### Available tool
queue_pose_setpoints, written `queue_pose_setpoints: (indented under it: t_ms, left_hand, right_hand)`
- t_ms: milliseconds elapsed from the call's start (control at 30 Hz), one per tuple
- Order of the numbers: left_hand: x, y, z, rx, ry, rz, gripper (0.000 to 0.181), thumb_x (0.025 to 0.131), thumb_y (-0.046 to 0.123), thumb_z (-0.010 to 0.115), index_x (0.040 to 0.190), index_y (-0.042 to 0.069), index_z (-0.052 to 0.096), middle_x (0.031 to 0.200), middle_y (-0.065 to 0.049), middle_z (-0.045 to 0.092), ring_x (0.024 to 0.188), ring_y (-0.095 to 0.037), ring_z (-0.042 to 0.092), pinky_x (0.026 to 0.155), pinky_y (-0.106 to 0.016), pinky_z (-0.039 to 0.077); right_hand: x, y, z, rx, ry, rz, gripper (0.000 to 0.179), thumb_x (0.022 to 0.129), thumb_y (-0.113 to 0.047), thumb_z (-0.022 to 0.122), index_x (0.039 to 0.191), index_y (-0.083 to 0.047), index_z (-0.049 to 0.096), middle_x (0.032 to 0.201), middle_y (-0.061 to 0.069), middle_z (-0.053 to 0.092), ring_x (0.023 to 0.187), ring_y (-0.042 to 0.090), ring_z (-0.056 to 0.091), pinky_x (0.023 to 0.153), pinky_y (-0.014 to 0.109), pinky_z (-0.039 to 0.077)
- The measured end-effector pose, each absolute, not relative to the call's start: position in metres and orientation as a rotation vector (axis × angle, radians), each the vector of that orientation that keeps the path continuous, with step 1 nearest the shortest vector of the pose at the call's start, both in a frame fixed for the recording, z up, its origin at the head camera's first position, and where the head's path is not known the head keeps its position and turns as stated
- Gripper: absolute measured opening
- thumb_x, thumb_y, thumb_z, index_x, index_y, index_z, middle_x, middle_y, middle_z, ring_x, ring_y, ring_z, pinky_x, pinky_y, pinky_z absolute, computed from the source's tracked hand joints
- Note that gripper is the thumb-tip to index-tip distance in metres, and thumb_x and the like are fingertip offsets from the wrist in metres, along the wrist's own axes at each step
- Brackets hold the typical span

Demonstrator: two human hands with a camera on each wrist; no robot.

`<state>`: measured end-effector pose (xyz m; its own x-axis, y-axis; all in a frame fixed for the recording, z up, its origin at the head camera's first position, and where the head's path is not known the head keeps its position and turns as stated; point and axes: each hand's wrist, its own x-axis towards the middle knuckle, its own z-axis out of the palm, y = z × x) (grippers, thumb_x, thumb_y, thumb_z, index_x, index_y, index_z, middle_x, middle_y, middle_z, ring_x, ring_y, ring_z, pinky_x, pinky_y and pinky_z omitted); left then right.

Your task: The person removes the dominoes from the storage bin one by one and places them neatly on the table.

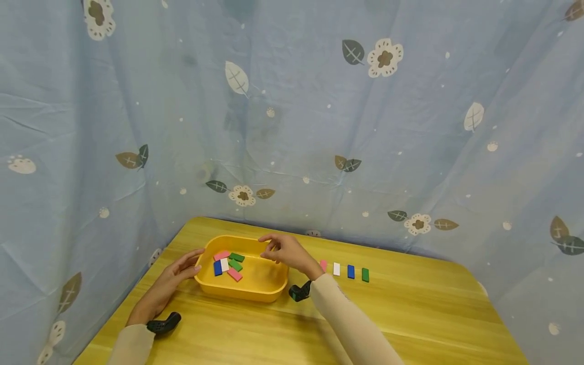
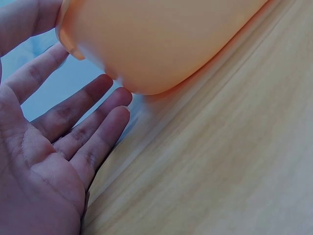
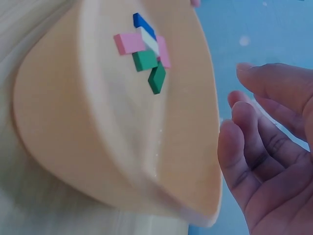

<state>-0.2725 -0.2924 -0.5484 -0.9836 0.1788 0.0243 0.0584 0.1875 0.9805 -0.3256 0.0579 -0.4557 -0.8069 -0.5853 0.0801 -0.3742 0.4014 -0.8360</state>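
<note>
A yellow plastic bin (image 1: pixel 237 294) stands on the table, holding several small flat rectangular blocks in pink, green, blue and white, among them a blue block (image 1: pixel 218 268). At its left end, my left hand (image 1: pixel 171 281) touches the rim and outer wall with loosely extended fingers (image 2: pixel 93 147). Over the bin's right end is my right hand (image 1: pixel 292 253), its fingers loosely bent with nothing visible between them. To the right of the bin lies a spaced row: a pink block (image 1: pixel 323 264), partly hidden by my right wrist, a white block (image 1: pixel 336 268), a blue block (image 1: pixel 351 271) and a green block (image 1: pixel 365 275).
The wood-grain table (image 1: pixel 424 314) extends to the right and front of the bin. A pale blue curtain (image 1: pixel 292 126) with flowers and leaves hangs behind and at both sides. Black wrist devices (image 1: pixel 164 324) sit on both wrists.
</note>
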Motion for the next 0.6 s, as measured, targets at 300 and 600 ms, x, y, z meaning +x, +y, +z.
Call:
queue_pose_setpoints:
  t_ms: [300,600]
  left_hand:
    - [-0.274,-0.294,-0.549,0.264,2.34,1.966,0.054,0.096,0.037,0.057,0.146,0.031,0.038,0.152,-0.004,0.029,0.139,-0.03,0.024,0.108,-0.056,0.023]
    - [-0.272,-0.292,-0.549,0.244,2.327,1.962,0.053,0.095,0.038,0.057,0.144,0.033,0.04,0.151,-0.001,0.032,0.138,-0.027,0.027,0.107,-0.049,0.028]
  right_hand:
    - [-0.33,0.035,-0.445,-0.897,2.42,-1.314,0.031,0.091,-0.026,0.066,0.121,-0.026,0.062,0.093,0.002,0.066,0.081,0.038,0.061,0.074,0.053,0.052]
    - [-0.333,0.018,-0.458,-0.88,2.347,-1.334,0.029,0.089,-0.023,0.069,0.118,-0.024,0.064,0.089,0.005,0.065,0.081,0.043,0.059,0.072,0.051,0.053]
